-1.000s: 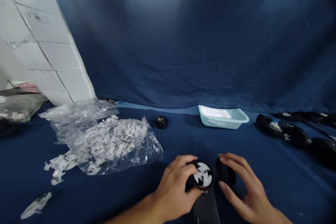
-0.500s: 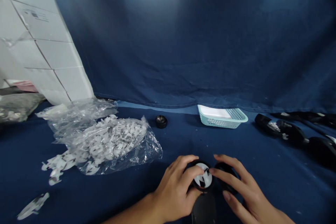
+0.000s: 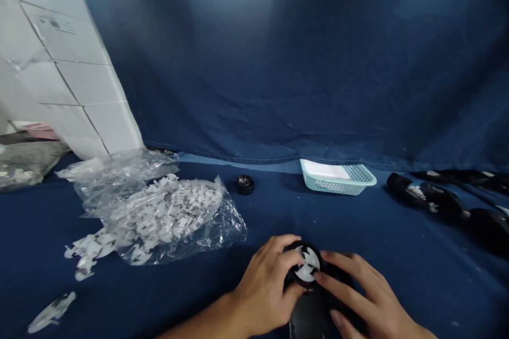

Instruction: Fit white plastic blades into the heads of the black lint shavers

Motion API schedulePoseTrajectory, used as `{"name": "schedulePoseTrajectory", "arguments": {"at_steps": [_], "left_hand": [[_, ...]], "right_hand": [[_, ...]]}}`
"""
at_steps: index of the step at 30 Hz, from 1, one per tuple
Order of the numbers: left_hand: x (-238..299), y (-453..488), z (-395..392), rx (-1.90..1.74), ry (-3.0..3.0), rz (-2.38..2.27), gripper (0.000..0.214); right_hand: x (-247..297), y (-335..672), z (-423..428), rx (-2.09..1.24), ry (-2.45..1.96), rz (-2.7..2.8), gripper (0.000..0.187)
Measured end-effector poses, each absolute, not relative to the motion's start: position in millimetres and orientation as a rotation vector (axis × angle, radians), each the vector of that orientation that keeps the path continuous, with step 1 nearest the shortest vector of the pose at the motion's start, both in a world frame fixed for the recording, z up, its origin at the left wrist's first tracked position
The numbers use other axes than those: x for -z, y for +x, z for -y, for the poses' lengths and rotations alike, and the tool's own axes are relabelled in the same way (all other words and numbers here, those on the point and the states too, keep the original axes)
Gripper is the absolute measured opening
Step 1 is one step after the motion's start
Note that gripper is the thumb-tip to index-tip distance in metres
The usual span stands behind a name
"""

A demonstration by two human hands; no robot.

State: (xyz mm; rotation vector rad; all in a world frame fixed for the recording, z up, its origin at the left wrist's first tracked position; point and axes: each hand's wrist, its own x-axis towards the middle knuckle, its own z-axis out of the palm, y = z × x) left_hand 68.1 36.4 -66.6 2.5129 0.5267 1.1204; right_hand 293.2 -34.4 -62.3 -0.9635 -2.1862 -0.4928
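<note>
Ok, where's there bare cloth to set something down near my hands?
Bare blue cloth lies between the light-blue basket and your left hand, and right of your right hand, below the black parts. It's crowded at the clear plastic bag of white pieces.

Hands: your 2 hands, the left hand (image 3: 262,296) and the right hand (image 3: 369,302), are bare, with long, slim fingers.
Forearms: your left forearm (image 3: 199,329) and right forearm (image 3: 421,332) show bare as far as the bottom edge of the view.
Nails: your fingernails (image 3: 336,318) are short, rounded and unpainted.
</note>
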Motion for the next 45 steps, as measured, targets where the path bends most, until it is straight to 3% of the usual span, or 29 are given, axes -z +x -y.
{"name": "schedulePoseTrajectory", "arguments": {"at_steps": [13, 32, 45], "left_hand": [[63, 67, -36, -1.098, 2.569, -0.521, 0.036], [69, 68, -37, -1.121, 2.52, -0.543, 0.048], [66, 67, -36, -1.146, 2.61, -0.492, 0.039]], "right_hand": [[71, 295, 42, 0.596, -1.012, 2.04, 0.039], [73, 282, 33, 0.608, -0.97, 1.892, 0.026], [72, 280, 33, 0.61, -1.007, 1.846, 0.029]]}}
